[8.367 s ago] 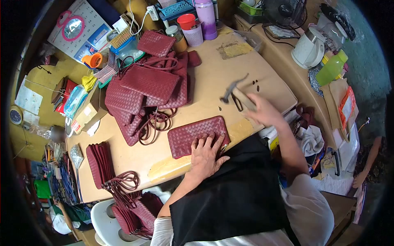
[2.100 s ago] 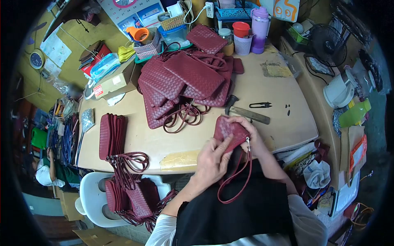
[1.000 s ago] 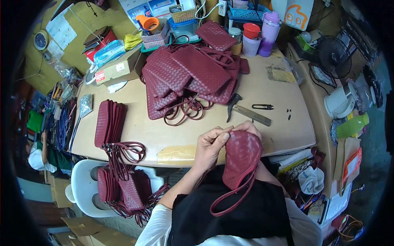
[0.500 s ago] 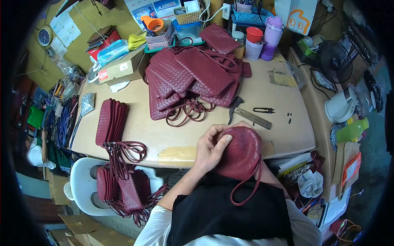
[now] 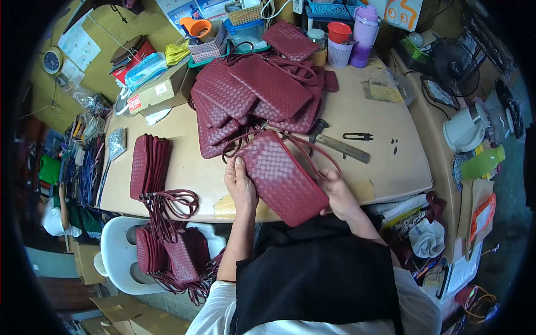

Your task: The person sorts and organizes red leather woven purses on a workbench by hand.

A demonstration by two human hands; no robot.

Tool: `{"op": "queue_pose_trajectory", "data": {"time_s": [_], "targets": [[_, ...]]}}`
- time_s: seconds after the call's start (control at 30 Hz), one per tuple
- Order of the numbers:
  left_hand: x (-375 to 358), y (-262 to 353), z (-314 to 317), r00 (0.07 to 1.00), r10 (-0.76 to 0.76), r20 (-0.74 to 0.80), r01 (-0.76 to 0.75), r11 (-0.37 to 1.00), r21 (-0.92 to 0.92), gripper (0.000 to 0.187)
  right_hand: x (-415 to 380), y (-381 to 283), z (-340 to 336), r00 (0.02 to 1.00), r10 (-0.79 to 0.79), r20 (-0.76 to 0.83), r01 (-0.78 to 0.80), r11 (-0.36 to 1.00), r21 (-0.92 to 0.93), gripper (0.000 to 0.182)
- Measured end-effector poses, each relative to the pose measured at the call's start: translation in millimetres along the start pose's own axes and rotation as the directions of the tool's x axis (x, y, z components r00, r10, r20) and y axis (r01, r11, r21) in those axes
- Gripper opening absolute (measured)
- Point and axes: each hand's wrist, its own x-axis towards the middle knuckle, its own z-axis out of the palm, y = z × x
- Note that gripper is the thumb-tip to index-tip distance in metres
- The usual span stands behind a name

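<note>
Woven maroon pouch (image 5: 282,177) held flat at the near edge of the table (image 5: 385,125), long axis running diagonally from upper left to lower right, overhanging the edge a little at its lower corner. Left hand (image 5: 240,187) clamped on the pouch's left side, thumb on top of the weave, other fingers tucked beneath and out of sight. Right hand (image 5: 338,192) gripping the lower right end, fingers curled round the edge. Thin maroon wrist strap (image 5: 315,151) arching up from the pouch's far side toward the right hand.

Just beyond, toward the middle of the table, a loose heap of matching woven pouches (image 5: 257,95) with tangled straps, nearly touching the held one. To the right of the heap, a hammer (image 5: 338,146) lying flat, head toward the heap, and small black thread snips (image 5: 357,135) just past it. Along the left edge, a tidy row of pouches standing on edge (image 5: 148,166), straps trailing off the near corner. Below that corner, a white plastic chair (image 5: 120,262) piled with more pouches. At the far edge, a purple bottle (image 5: 363,30) and a red-lidded cup (image 5: 339,39). At the far left corner, a cardboard box (image 5: 162,89).
</note>
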Motion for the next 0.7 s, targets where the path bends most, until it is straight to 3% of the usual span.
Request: {"op": "queue_pose_trajectory", "data": {"time_s": [0.07,0.1,0.13,0.2,0.23,0.27,0.33,0.37,0.4,0.43,0.5,0.53,0.57,0.6,0.63,0.67,0.7], "targets": [[2.2,-5.7,-7.2,0.999,-0.022,-0.034,0.021,0.999,-0.026,0.024,3.4,2.2,-5.5,0.988,-0.146,-0.055,0.156,0.939,0.307,0.033],[2.8,-8.6,-10.4,0.997,-0.041,-0.072,0.036,0.998,-0.060,0.023,1.3,0.0,-9.2,0.976,-0.210,0.065,0.167,0.901,0.400,0.035],[2.9,-8.7,-10.6,0.997,-0.042,-0.072,0.038,0.998,-0.058,0.023,1.5,-1.5,-4.4,0.976,-0.209,0.064,0.166,0.901,0.401,0.035],[-0.2,-9.5,-12.8,0.996,-0.046,-0.076,0.039,0.995,-0.094,0.021,-0.7,-0.6,9.7,0.905,-0.418,0.077,0.422,0.905,-0.056,0.044],[-0.9,-6.7,-15.5,0.996,-0.055,-0.074,0.048,0.995,-0.088,0.021,-4.5,-6.0,6.2,0.984,-0.179,0.025,0.180,0.982,-0.060,0.055],[1.3,-2.1,-19.0,0.995,-0.098,-0.027,0.093,0.985,-0.145,0.018,-6.5,-9.8,9.8,0.984,-0.177,0.021,0.178,0.983,-0.055,0.055],[1.2,14.5,-13.8,0.990,-0.140,0.023,0.142,0.970,-0.197,0.017,-13.1,-22.6,22.0,0.900,-0.435,-0.036,0.436,0.898,0.059,0.073],[-1.5,32.7,-3.1,0.985,-0.174,-0.014,0.167,0.964,-0.208,0.017,-21.0,-33.3,24.0,0.814,-0.563,0.145,0.579,0.808,-0.113,0.089],[-3.5,42.3,1.7,0.977,-0.209,-0.053,0.193,0.957,-0.218,0.018,-36.2,-54.7,21.1,0.822,-0.495,0.284,0.546,0.539,-0.641,0.091],[-2.3,47.7,-3.8,0.974,-0.211,0.078,0.224,0.943,-0.247,0.025,-32.4,-52.2,26.9,0.748,-0.605,0.272,0.555,0.346,-0.756,0.075],[-10.2,55.0,-1.8,0.950,-0.271,0.152,0.306,0.900,-0.311,0.030,-27.0,-48.7,35.5,0.656,-0.704,0.272,0.508,0.146,-0.849,0.059],[-14.1,66.0,5.7,0.920,-0.316,0.231,0.384,0.844,-0.374,0.035,-23.9,-51.9,34.3,0.511,-0.829,0.227,0.499,0.071,-0.864,0.045],[-19.8,83.1,11.3,0.905,-0.318,0.282,0.393,0.880,-0.268,0.045,-20.8,-57.0,31.0,0.338,-0.921,0.192,0.476,-0.009,-0.880,0.033],[-26.7,87.5,1.3,0.896,-0.171,0.410,0.243,0.961,-0.132,0.042,-23.6,-61.9,29.7,0.332,-0.924,0.191,0.467,-0.015,-0.884,0.033],[-30.8,101.6,-5.2,0.901,-0.186,0.392,0.111,0.972,0.206,0.034,-29.1,-68.5,29.2,0.369,-0.921,0.127,0.443,0.054,-0.895,0.027],[-33.4,113.7,-9.8,0.909,-0.188,0.371,-0.034,0.855,0.518,0.027,-33.3,-72.5,27.9,0.404,-0.913,0.062,0.417,0.123,-0.900,0.025],[-33.7,114.2,-13.6,0.920,-0.062,0.386,-0.215,0.745,0.631,0.021,-33.6,-68.4,24.0,0.467,-0.883,0.054,0.410,0.162,-0.898,0.027]]}}
